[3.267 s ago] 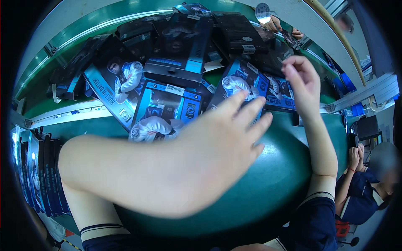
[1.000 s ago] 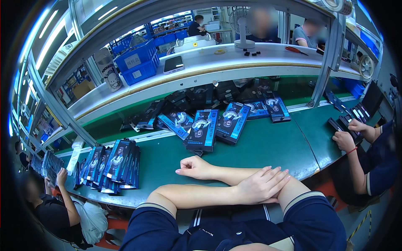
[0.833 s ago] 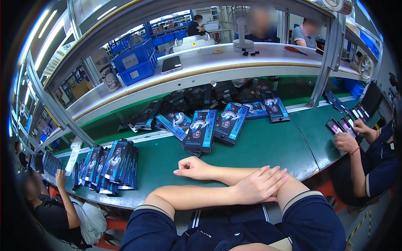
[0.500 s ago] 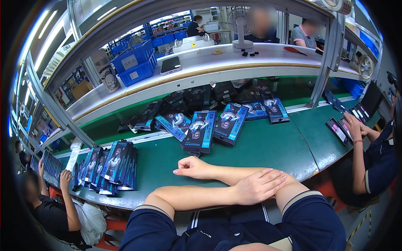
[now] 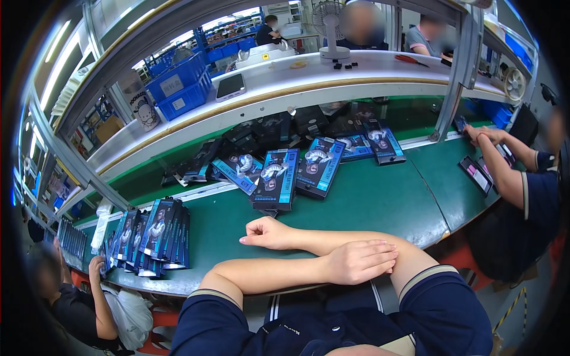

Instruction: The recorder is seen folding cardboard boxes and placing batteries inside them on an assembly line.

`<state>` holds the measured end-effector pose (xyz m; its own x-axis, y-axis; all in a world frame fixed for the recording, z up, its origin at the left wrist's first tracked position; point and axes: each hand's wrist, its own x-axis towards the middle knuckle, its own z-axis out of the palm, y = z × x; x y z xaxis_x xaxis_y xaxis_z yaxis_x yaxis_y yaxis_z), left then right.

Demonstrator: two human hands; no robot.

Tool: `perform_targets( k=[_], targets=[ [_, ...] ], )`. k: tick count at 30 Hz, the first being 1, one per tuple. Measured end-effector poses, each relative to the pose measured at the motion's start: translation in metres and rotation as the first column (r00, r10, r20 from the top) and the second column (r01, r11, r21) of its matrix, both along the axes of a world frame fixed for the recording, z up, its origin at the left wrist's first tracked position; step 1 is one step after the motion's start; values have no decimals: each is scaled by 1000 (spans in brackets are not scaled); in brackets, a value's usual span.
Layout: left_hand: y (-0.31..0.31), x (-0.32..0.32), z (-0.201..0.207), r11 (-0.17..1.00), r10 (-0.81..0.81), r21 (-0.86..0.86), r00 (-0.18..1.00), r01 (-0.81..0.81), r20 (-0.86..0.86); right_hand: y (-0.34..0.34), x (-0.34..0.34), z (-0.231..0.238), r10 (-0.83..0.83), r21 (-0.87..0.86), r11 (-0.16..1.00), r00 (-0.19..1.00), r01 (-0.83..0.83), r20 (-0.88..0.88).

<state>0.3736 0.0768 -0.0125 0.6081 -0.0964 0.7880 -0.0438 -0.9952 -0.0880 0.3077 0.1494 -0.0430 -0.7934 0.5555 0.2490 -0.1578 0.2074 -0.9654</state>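
My arms lie crossed on the green table. My left hand (image 5: 362,261) rests flat on my right forearm, near the elbow, its fingers stretched out and holding nothing. My right hand (image 5: 266,232) is loosely curled on the table, with nothing seen in it. Just beyond it lies a dark blue flat box (image 5: 276,180) with a printed figure, the nearest of a loose heap. A second such box (image 5: 320,167) leans beside it, and another box (image 5: 383,143) lies farther right. To the left, a stack of similar boxes (image 5: 157,232) stands tilted together on the table.
Above the heap runs a white shelf (image 5: 279,79) with a phone (image 5: 230,87), blue bins (image 5: 179,89), a cup (image 5: 143,110) and a fan (image 5: 332,32). A metal post (image 5: 452,98) stands at right. Co-workers sit close on both sides; an open box (image 5: 476,174) lies at the right.
My view has shifted slightly; my crossed arms keep their pose. The right co-worker's hands have moved away from the open box toward the table's far side. The left co-worker's hands have lowered.
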Motion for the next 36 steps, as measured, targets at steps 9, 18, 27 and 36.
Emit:
perform_targets(
  k=[9, 18, 27, 36],
  targets=[
    [-10, -1, 10, 941, 302, -40, 888, -336, -348, -4, 3, 4, 34, 105, 994, 999, -36, 21],
    [6, 0, 3, 966, 254, 83, 962, -246, -105, 7, 0, 4, 80, -39, 996, 997, -80, 5],
    [-4, 5, 34, 960, 278, 1, 949, -281, -150, 7, 7, 1, 50, -58, 997, 999, -50, 4],
    [0, 0, 16, 965, 253, -40, 958, -261, -131, 6, 3, 6, 78, 51, 996, 996, -80, 37]
  ],
)
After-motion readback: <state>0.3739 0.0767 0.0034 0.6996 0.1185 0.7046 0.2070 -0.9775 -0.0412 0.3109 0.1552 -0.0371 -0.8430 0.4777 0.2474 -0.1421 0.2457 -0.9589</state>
